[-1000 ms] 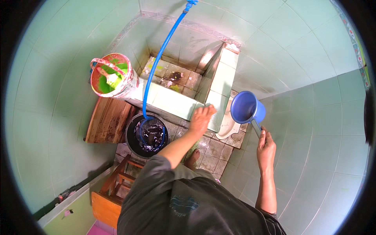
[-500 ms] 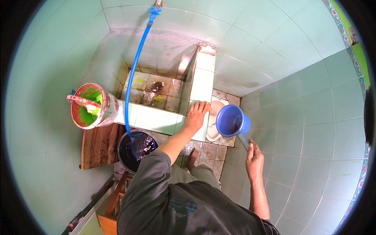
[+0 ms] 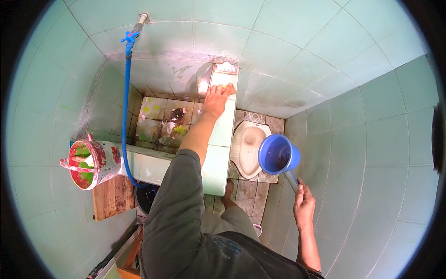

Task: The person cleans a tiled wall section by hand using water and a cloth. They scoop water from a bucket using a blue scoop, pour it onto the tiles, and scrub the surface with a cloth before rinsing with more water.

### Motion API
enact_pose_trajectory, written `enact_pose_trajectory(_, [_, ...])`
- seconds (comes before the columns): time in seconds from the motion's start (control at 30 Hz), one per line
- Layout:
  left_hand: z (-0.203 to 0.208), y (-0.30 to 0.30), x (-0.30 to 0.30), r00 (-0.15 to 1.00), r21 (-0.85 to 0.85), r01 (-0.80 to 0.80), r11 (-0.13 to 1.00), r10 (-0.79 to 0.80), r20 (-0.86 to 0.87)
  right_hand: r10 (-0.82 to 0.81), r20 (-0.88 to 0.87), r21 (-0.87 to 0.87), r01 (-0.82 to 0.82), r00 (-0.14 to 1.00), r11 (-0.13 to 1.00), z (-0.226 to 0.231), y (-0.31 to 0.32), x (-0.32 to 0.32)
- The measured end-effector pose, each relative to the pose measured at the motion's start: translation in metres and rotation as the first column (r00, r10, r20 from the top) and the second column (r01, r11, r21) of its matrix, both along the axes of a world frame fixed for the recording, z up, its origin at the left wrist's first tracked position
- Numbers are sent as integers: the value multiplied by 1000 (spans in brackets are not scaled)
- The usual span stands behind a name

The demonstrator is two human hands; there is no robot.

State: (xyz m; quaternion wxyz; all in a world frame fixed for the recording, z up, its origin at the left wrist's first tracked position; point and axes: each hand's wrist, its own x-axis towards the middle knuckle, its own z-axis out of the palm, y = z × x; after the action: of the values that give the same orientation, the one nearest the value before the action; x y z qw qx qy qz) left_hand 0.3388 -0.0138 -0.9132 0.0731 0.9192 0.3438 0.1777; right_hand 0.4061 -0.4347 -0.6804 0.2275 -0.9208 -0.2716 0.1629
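Observation:
My left hand (image 3: pixel 216 100) lies on top of the pale green tiled ledge (image 3: pixel 223 125), close to its far end, fingers stretched forward. A small yellow-orange patch shows beside the fingertips; what it is I cannot make out. On the right, my right hand (image 3: pixel 304 201) is closed round the grey handle of a blue water dipper (image 3: pixel 279 154), whose mouth is tilted toward me. The inside of its bowl looks dark. Beyond the dipper's left rim, a squat toilet (image 3: pixel 247 151) is set in the floor.
A paint-smeared bucket (image 3: pixel 106 162) with green inside stands at the left. The blue hose (image 3: pixel 126 107) hangs from the wall tap (image 3: pixel 131 37) toward a dark tub (image 3: pixel 145 197), partly hidden by my arm. A wooden board (image 3: pixel 111 197) leans below the bucket; the stained basin (image 3: pixel 153 132) is behind the ledge.
My left hand has slid along the ledge to its far end. The view has shifted, showing more of the squat toilet. My right hand still holds the dipper.

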Motion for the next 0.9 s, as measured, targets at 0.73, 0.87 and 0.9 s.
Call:
enact_pose_trajectory(0.73, [3, -30, 2, 987, -54, -1, 999, 9, 160, 362, 264, 113, -401, 894, 909, -28, 108, 46])
enact_pose_trajectory(0.87, [0, 9, 29, 980, 68, -97, 993, 83, 180, 441, 416, 88, -518, 796, 851, -32, 140, 48])
enact_pose_trajectory(0.9, [2, 6, 30, 978, 84, -113, 990, 96, 187, 447, 429, 90, -530, 784, 843, -32, 146, 50])
